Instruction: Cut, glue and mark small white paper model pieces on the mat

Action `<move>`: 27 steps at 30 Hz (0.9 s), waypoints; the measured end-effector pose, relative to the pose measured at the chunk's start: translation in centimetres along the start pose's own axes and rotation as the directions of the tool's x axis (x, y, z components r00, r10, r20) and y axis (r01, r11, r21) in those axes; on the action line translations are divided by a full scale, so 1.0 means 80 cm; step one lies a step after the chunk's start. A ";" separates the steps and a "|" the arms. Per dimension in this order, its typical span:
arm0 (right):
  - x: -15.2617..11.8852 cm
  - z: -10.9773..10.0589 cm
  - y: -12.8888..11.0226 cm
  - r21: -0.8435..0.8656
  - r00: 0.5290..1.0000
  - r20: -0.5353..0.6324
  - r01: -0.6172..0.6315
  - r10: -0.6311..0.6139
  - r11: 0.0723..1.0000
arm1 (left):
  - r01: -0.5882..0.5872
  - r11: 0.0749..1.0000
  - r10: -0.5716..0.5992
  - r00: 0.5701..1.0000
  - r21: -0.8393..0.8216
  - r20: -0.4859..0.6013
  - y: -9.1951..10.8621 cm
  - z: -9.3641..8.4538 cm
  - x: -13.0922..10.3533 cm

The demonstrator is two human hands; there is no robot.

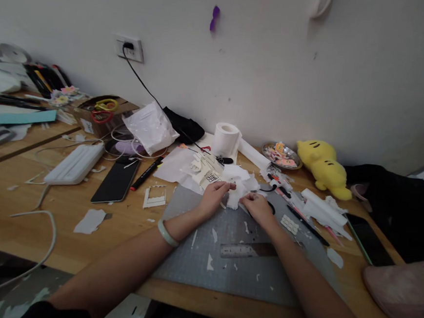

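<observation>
My left hand (214, 198) is over the back part of the grey cutting mat (196, 260), its fingers pressed together toward the right. My right hand (258, 209) faces it with fingers curled in a pinch. Whatever lies in either set of fingertips is too small to make out. Crumpled white tissue (235, 200) lies between and behind the hands. Cream cut-out card pieces (206, 171) with dark printing are heaped just beyond my left hand. A metal ruler (239, 250) and white paper scraps (210, 262) lie on the mat between my forearms.
A tissue roll (225, 139) stands at the back beside a metal dish (293, 161) and a yellow plush toy (323, 168). Left are a dark phone (115, 181), a black marker (146, 173) and a white power strip (74, 164). A black pen (307, 225) and another phone (369, 240) lie right.
</observation>
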State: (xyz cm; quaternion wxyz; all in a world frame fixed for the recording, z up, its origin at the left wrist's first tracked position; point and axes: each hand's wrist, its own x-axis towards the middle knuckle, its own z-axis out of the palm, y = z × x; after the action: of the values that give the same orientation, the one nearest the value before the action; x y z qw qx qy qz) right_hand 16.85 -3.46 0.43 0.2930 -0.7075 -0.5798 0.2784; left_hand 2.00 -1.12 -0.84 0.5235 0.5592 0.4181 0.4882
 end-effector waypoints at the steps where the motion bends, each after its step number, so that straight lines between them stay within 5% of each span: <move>1: 0.000 0.000 0.000 -0.007 1.000 -0.002 0.004 -0.004 1.000 | 0.001 1.000 -0.001 1.000 -0.001 -0.001 0.000 0.000 0.000; 20: 0.000 -0.001 0.012 0.043 0.999 -0.009 0.041 -0.041 0.998 | 0.014 1.000 -0.014 1.000 -0.009 0.003 -0.004 0.001 0.003; 27: -0.006 -0.004 0.014 -0.052 0.975 0.002 0.224 -0.224 0.973 | 0.012 1.000 -0.012 1.000 -0.013 0.004 -0.006 0.000 0.003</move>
State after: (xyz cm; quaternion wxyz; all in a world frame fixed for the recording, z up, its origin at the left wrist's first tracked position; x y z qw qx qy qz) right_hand 17.72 -4.11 -0.16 0.3051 -0.6456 -0.6623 0.2270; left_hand 2.08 -0.82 -1.27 0.5310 0.5543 0.4172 0.4865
